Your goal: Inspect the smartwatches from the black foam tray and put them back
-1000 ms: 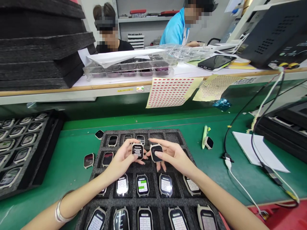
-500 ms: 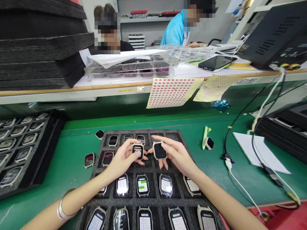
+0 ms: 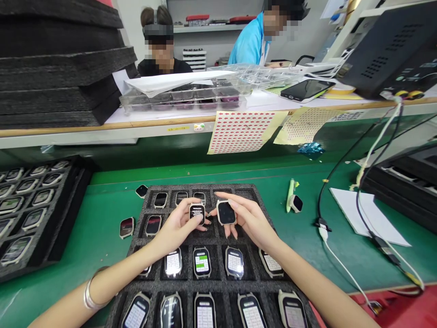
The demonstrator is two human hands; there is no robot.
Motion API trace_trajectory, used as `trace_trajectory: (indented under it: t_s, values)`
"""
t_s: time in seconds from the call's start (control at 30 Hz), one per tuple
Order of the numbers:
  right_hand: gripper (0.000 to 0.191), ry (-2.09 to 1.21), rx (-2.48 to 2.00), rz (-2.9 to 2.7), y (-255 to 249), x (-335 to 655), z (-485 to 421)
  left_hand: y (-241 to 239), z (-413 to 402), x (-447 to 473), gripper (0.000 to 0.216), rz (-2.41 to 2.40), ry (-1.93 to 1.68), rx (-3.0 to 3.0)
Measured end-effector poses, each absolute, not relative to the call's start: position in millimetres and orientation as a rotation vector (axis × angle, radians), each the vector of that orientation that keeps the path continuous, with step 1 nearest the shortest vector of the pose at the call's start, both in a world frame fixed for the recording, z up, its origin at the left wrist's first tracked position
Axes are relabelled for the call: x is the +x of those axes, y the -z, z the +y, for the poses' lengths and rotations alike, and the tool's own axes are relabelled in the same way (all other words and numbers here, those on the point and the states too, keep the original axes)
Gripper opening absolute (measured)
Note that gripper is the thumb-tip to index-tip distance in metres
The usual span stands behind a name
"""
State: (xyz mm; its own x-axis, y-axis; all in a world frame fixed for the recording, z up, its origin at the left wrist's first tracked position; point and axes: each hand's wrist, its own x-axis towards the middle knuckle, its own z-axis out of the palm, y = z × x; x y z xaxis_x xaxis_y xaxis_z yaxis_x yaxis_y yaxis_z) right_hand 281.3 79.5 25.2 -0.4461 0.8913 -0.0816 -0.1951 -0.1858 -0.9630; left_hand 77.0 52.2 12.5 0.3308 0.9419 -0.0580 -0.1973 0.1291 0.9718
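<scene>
The left hand (image 3: 179, 223) grips the left watch (image 3: 197, 210) between thumb and fingers; the thumb lies over the lower part of its lit screen, which shows white text. If it presses, I cannot tell. The right hand (image 3: 251, 218) grips the right watch (image 3: 226, 212), whose screen is dark. The 2 watches are held apart, side by side, above the tray (image 3: 213, 286), and neither is in a pocket.

What has changed: 1 s ago the right thumb lay across the right watch; now it is at the upper right edge, so this screen is almost uncovered. The left watch shows a similar list as before. I judge that the right watch is now only held, while the left one is being worked.

Below, 1 watch (image 3: 201, 262) in the tray shows green cells.
</scene>
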Motion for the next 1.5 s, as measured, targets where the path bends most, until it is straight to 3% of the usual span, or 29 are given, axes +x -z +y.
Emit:
trace_trajectory:
  t_s: [0.17,0.37,0.53,0.63,0.7,0.8,0.93,1.17,1.33,1.5]
  values:
    - [0.048,-1.738,-0.886,-1.27,-26.1,280.9,79.1,-11.0,52.9,78.4,0.024,0.902,-1.001,1.123]
    - [0.049,-1.715,-0.86,-1.252,-26.5,280.9,80.4,-3.5,53.8,77.8,0.05,0.887,-0.912,1.235]
    - [0.049,-1.701,-0.868,-1.255,-26.8,279.7,79.7,3.1,62.6,76.8,0.039,1.053,-0.811,1.885]
    - [0.048,-1.724,-0.858,-1.25,-28.2,279.8,79.8,-3.3,59.7,73.4,0.055,1.095,-0.686,2.224]
    - [0.049,-1.768,-0.833,-1.239,-29.1,280.1,80.3,-10.8,53.5,66.4,0.054,1.251,-0.617,2.343]
    - [0.051,-1.829,-0.783,-1.261,-29.9,280.1,81.0,-18.0,42.8,48.1,0.031,1.823,-0.445,2.412]
    - [0.044,-1.784,-0.799,-1.397,-31.3,278.2,80.6,-9.3,32.0,20.0,0.029,2.178,-0.161,2.303]
    - [0.046,-1.72,-0.813,-1.406,-40.4,272.4,83.9,3.8,31.9,-13.7,0.026,1.856,-0.563,1.957]
    - [0.041,-1.791,-0.739,-1.361,-50.3,263.1,91.3,-22.8,39.4,-5.6,0.027,1.438,-0.991,1.436]
    - [0.043,-1.923,-0.655,-1.298,-47.4,253.5,91.9,-42.4,49.3,34.6,0.035,1.009,-1.128,0.941]
